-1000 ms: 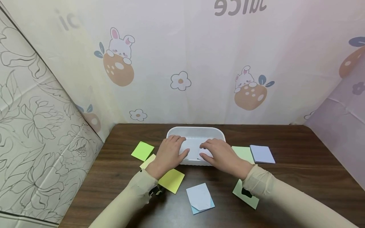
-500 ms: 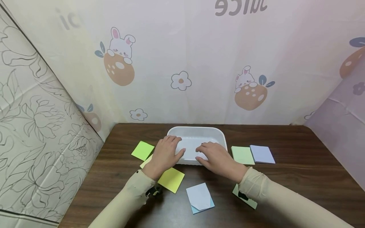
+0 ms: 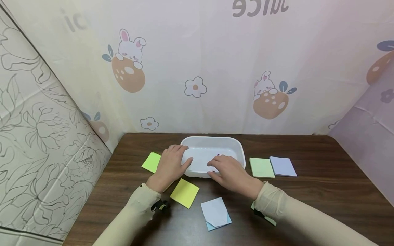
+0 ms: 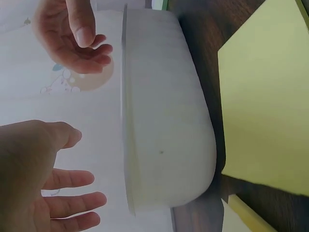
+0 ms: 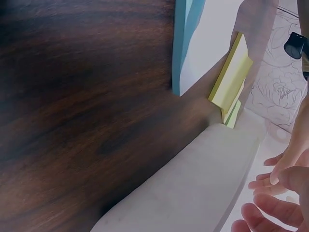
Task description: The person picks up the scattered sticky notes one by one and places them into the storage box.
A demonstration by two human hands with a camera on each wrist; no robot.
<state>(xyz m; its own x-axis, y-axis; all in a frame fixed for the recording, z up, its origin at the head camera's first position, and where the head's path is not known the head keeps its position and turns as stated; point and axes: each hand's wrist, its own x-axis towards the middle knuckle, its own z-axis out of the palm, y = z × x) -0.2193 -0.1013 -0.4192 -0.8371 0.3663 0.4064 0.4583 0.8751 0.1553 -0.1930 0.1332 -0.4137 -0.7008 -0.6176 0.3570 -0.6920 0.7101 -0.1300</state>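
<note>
A white plastic tray (image 3: pixel 198 155) stands at the back middle of the table. Over its left end is my left hand (image 3: pixel 170 165), its fingers relaxed and holding nothing. My right hand (image 3: pixel 231 173) hovers above the tray's front right side, fingers loosely bent and empty; in the left wrist view the right hand (image 4: pixel 72 38) shows clear of the rim. Beneath it something small and dark peeks out in the tray, too hidden to name. A yellow sticky note pad (image 3: pixel 185 193) lies near my left wrist. A white-topped blue pad (image 3: pixel 214 212) lies in front.
A bright green pad (image 3: pixel 151 162) sits at the left, partly behind the left hand. Right of the tray lie a pale green pad (image 3: pixel 262 167) and a lavender pad (image 3: pixel 283 166). Another green pad (image 3: pixel 271 221) is mostly covered by the right sleeve. A patterned curtain (image 3: pixel 197 112) hangs behind.
Both hands have drifted left, the left hand out to the tray's left end and the right hand slightly toward me. More of the tray's inside shows. The pads have stayed put.
</note>
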